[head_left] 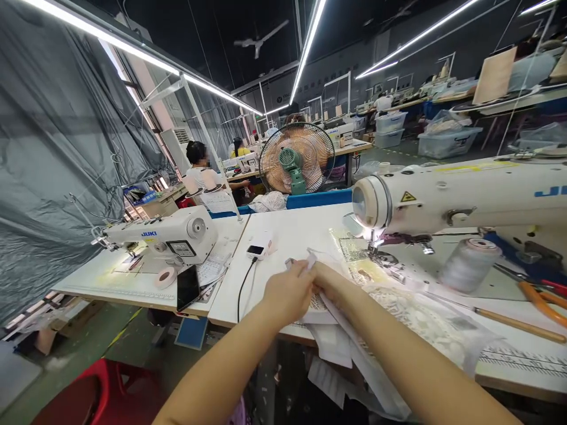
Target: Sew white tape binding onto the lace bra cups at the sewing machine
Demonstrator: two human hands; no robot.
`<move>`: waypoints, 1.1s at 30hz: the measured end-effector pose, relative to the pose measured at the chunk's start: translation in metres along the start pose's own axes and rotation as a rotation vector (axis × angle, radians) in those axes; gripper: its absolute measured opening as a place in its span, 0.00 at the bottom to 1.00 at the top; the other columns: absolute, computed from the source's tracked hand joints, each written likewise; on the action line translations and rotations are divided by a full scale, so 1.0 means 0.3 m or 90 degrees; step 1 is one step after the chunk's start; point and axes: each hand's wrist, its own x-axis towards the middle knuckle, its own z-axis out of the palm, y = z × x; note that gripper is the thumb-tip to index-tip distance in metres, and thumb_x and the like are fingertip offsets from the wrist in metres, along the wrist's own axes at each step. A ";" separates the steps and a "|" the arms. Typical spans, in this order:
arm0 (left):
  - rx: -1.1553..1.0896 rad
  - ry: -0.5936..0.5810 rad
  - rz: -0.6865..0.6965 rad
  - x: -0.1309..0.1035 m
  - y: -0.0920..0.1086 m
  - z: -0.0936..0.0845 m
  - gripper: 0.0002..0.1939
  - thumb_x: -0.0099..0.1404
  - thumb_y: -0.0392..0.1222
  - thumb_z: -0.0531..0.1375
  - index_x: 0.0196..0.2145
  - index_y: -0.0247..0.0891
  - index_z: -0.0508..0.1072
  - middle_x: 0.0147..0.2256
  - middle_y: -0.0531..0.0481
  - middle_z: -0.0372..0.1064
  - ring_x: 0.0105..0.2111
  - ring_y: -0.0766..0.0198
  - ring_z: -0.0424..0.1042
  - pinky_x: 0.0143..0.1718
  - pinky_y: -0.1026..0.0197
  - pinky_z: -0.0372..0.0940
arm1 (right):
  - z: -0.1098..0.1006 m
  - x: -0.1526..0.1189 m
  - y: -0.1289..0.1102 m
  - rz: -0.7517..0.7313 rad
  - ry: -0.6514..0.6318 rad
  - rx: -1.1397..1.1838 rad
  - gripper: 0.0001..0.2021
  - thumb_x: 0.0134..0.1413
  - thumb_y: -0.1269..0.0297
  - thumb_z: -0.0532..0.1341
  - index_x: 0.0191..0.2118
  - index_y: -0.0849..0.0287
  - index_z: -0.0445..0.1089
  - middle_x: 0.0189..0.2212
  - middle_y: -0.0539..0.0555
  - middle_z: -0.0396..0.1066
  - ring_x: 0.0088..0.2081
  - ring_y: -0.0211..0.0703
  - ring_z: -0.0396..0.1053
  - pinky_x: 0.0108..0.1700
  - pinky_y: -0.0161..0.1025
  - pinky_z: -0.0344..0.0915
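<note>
My left hand (pixel 290 290) is closed on a pale strip of fabric, its fingertips close to those of my right hand. My right hand (pixel 325 278) also has its fingers closed on the pale fabric, partly hidden behind the left. White lace fabric (pixel 425 316) spreads over the table to the right, and sheer white cloth (pixel 334 345) hangs over the front edge below my hands. The needle area of a large white sewing machine (pixel 447 198) is lit, to the right of both hands.
A thread cone (pixel 469 264), a wooden-handled tool (pixel 518 323) and orange-handled scissors (pixel 543 301) lie right. A small white device (pixel 256 252) with a black cable, a phone (pixel 188 287) and another sewing machine (pixel 172 236) are left. A fan (pixel 295 159) stands behind; a person sits beyond.
</note>
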 end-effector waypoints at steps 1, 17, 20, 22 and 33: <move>-0.033 0.010 -0.008 -0.016 -0.004 0.024 0.14 0.60 0.40 0.51 0.43 0.41 0.66 0.54 0.43 0.58 0.44 0.55 0.67 0.37 0.55 0.64 | 0.000 0.008 0.015 -0.019 0.001 0.034 0.13 0.47 0.56 0.57 0.22 0.59 0.59 0.09 0.41 0.48 0.13 0.28 0.44 0.16 0.30 0.40; -0.962 0.278 -0.526 0.175 -0.128 0.163 0.09 0.48 0.39 0.62 0.25 0.34 0.65 0.19 0.52 0.65 0.20 0.67 0.66 0.25 0.63 0.61 | -0.003 0.005 0.070 -0.156 -0.109 0.159 0.14 0.41 0.63 0.59 0.38 0.58 0.66 0.12 0.40 0.53 0.15 0.29 0.48 0.17 0.29 0.42; -0.931 0.380 -0.536 0.195 -0.182 0.150 0.06 0.53 0.38 0.58 0.29 0.35 0.63 0.17 0.57 0.61 0.18 0.71 0.64 0.23 0.66 0.59 | -0.025 -0.006 0.067 -0.172 -0.116 0.159 0.16 0.40 0.69 0.58 0.41 0.57 0.65 0.13 0.40 0.57 0.15 0.29 0.52 0.17 0.29 0.46; -0.903 0.433 -0.551 0.204 -0.220 0.133 0.04 0.56 0.37 0.55 0.29 0.36 0.61 0.16 0.60 0.55 0.15 0.73 0.59 0.21 0.68 0.56 | -0.040 -0.017 0.060 -0.171 -0.129 0.176 0.17 0.42 0.68 0.57 0.43 0.56 0.62 0.14 0.40 0.61 0.14 0.30 0.54 0.17 0.28 0.47; -0.766 0.455 -0.474 0.256 -0.191 0.118 0.10 0.54 0.33 0.51 0.36 0.36 0.58 0.19 0.60 0.53 0.16 0.73 0.54 0.19 0.69 0.51 | -0.081 -0.077 -0.005 -0.242 -0.258 0.420 0.18 0.40 0.63 0.61 0.42 0.60 0.67 0.39 0.59 0.71 0.41 0.44 0.69 0.46 0.44 0.62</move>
